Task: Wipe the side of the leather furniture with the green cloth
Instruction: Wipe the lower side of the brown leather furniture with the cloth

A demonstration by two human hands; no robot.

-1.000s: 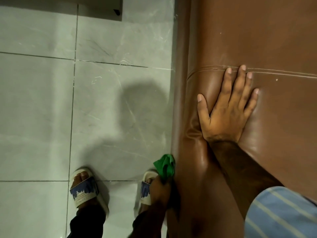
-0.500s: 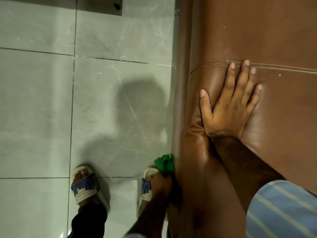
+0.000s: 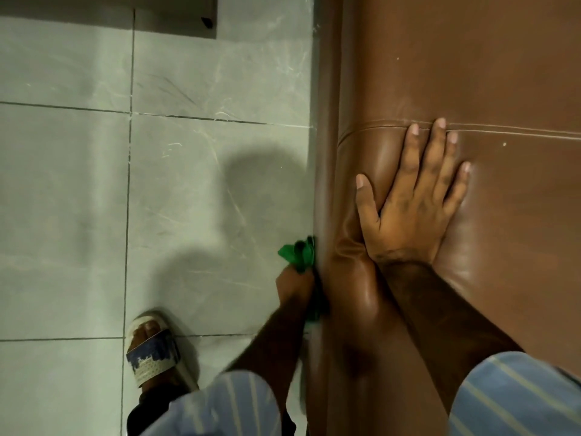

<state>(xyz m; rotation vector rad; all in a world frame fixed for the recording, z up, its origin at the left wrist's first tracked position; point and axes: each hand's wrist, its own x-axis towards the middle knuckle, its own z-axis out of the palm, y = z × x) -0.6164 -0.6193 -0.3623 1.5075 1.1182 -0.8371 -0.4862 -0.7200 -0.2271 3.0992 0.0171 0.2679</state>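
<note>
The brown leather furniture (image 3: 471, 73) fills the right half of the view, its vertical side dropping to the floor along the middle. My left hand (image 3: 294, 286) is closed around the bunched green cloth (image 3: 298, 253) and presses it against that side, low down near the floor. Part of the cloth shows above my fist and a bit below it. My right hand (image 3: 412, 202) lies flat on the top of the furniture with its fingers spread, just below a stitched seam (image 3: 518, 132).
Grey marble floor tiles (image 3: 157, 199) cover the left half. My left foot in a sandal (image 3: 157, 350) stands on the tile at the bottom. A dark base edge (image 3: 176, 17) runs along the top left.
My left hand with the green cloth has slid forward along the furniture's side, away from my feet. My left sleeve has come into view. My right hand has stayed flat on top.
</note>
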